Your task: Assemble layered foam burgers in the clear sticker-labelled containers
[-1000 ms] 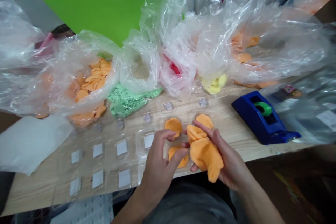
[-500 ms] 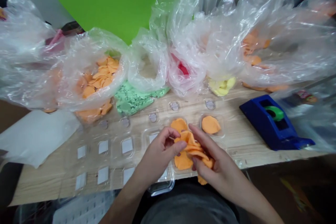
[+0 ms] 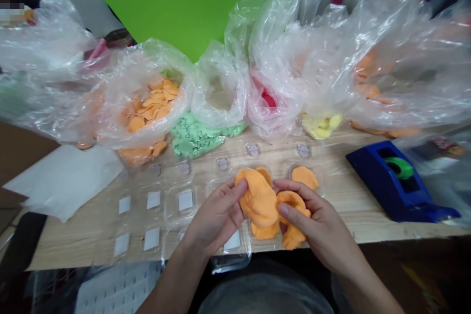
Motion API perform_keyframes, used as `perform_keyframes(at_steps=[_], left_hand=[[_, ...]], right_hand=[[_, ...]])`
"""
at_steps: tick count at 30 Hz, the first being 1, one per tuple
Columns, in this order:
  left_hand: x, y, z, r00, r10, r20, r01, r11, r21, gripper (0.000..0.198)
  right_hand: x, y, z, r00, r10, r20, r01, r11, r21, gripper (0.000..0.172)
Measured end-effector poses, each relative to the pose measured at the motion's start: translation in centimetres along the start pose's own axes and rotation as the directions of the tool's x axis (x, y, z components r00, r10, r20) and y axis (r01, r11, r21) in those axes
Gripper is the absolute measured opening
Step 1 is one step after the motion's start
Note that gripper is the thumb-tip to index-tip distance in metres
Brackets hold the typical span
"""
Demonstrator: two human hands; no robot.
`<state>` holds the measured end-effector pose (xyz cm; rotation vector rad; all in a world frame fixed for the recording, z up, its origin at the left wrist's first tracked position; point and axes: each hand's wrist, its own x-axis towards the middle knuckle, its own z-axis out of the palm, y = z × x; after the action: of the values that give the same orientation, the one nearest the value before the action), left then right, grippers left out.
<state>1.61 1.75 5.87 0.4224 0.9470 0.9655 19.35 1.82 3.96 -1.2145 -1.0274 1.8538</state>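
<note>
My left hand (image 3: pixel 217 218) and my right hand (image 3: pixel 312 221) meet over a clear plastic blister tray (image 3: pixel 231 255), both pressing soft orange pieces. A large orange piece (image 3: pixel 258 198) bulges under my left fingers and a smaller one (image 3: pixel 292 218) sits against my right fingers. They look like soft foam or clay, but I cannot tell which. More orange pieces lie beneath them in the tray. A separate orange disc (image 3: pixel 304 177) rests in a tray compartment just beyond my right hand.
Clear plastic bags (image 3: pixel 147 93) of orange, red and yellow pieces line the far side of the wooden table (image 3: pixel 331 196), with green pieces (image 3: pixel 195 137) spilling out. A blue tape dispenser (image 3: pixel 397 181) stands at right, a white sheet (image 3: pixel 66 181) at left.
The orange pieces have gathered into a thicker bunch between my hands, which have drawn closer. The whole scene has shifted slightly right in view.
</note>
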Motion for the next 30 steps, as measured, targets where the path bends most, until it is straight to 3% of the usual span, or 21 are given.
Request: perform_keyframes(at_steps=[3,5,8,10,11,15,17,20,21,22,24,26,27,30], left_hand=[[-0.2,0.8,-2.0,0.988,0.11,-0.111,-0.096,0.988,0.12,0.021],[-0.4,1.2,-3.9,0.939,0.276,-0.203,-0.193,0.916,0.353,0.023],[-0.7,0.7,-6.4,0.832,0.51,-0.221,-0.179,0.622,0.762,0.022],[-0.7,-0.4,-7.5,0.814,0.557,-0.167,-0.148,0.476,0.867,0.019],[-0.7,-1.0,-7.8,0.82,0.556,-0.139,-0.157,0.451,0.879,0.017],[-0.8,-2.1,-7.9,0.829,0.553,-0.089,-0.192,0.429,0.883,0.017],[-1.1,-1.5,-7.1,0.811,0.558,-0.177,-0.184,0.529,0.828,0.022],[-2.0,-0.3,-5.1,0.806,0.526,-0.27,-0.211,0.683,0.7,0.029],[-2.4,-0.1,-4.2,0.812,0.533,-0.238,-0.225,0.661,0.716,0.028],[-2.8,0.0,-3.4,0.82,0.555,-0.138,-0.259,0.576,0.775,0.026],[-3.5,0.0,-1.9,0.823,0.536,0.19,-0.389,0.286,0.876,0.025],[-3.7,0.2,-0.6,0.768,0.403,0.497,-0.552,0.022,0.834,0.035],[-3.6,0.5,0.0,0.732,0.354,0.582,-0.602,-0.062,0.796,0.041],[-2.7,2.0,3.0,0.625,0.357,0.694,-0.688,-0.17,0.706,0.047]], right_hand=[[0.4,0.5,-0.3,0.997,0.025,-0.07,-0.024,1.0,0.01,0.033],[0.5,0.8,-0.7,0.989,0.076,-0.129,-0.074,0.997,0.017,0.036],[0.5,1.2,-1.1,0.975,0.127,-0.181,-0.125,0.992,0.027,0.037],[0.5,1.5,-1.2,0.971,0.153,-0.186,-0.148,0.988,0.041,0.037],[0.5,1.6,-1.2,0.97,0.16,-0.182,-0.155,0.987,0.042,0.036],[0.5,1.8,-0.5,0.979,0.123,-0.162,-0.122,0.992,0.021,0.032],[0.5,1.7,0.3,0.984,0.159,-0.083,-0.15,0.983,0.105,0.028],[0.4,1.2,2.1,0.948,0.262,0.183,-0.313,0.877,0.366,0.03],[0.3,1.1,2.8,0.922,0.271,0.276,-0.373,0.815,0.445,0.033],[0.3,0.9,3.4,0.899,0.263,0.35,-0.418,0.754,0.507,0.037],[0.3,0.6,4.3,0.88,0.229,0.416,-0.454,0.662,0.596,0.045],[0.4,0.2,4.2,0.899,0.203,0.389,-0.424,0.63,0.651,0.044],[0.5,-0.1,3.8,0.915,0.196,0.353,-0.392,0.64,0.661,0.041],[0.3,-2.3,0.9,0.958,0.166,0.234,-0.277,0.745,0.607,0.035]])
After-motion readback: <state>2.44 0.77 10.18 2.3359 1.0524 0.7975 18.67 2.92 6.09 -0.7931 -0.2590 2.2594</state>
